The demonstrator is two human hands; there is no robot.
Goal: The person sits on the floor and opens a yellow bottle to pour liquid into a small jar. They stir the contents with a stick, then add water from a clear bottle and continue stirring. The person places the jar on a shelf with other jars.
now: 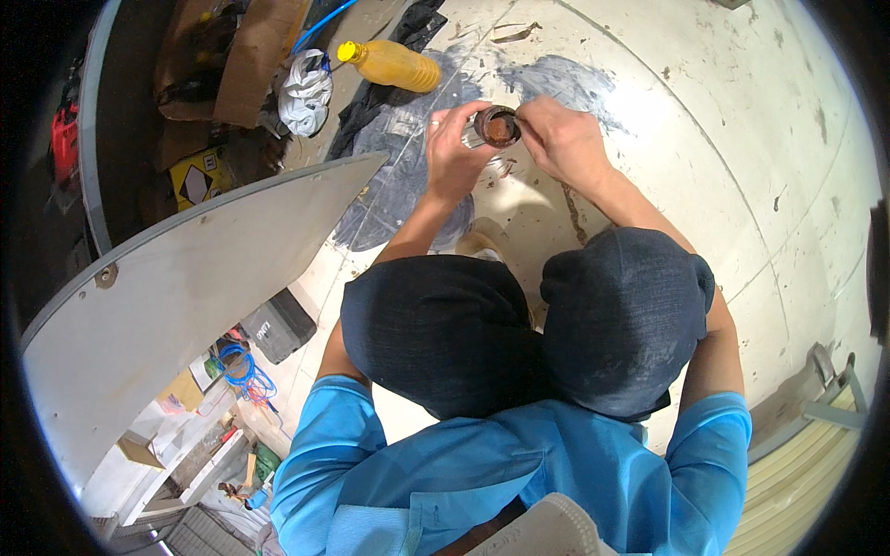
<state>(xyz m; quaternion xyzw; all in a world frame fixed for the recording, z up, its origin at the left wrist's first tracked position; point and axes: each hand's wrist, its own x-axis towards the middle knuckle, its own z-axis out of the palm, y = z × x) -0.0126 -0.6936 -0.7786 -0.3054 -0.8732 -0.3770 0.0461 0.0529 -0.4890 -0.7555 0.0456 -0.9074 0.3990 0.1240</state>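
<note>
Out ahead of my knees, my left hand [454, 153] is closed round a small round container [501, 128]. Its open end faces up, with a dark rim and rusty brown inside; the side that shows is pale and shiny. My right hand [561, 139] is at the container's right rim, thumb and fingers pressed together. Whatever those fingers pinch, if anything, is hidden. Both hands are over the floor, and a shoe [479, 245] shows below them between my forearms.
A yellow bottle [394, 67] lies on its side beyond my left hand. Grey smears [565, 82] and brown scraps [515, 34] mark the pale floor. At the left stand a grey panel [222, 250], a white bag [305, 93], a dark case [278, 326] and blue hose [241, 369].
</note>
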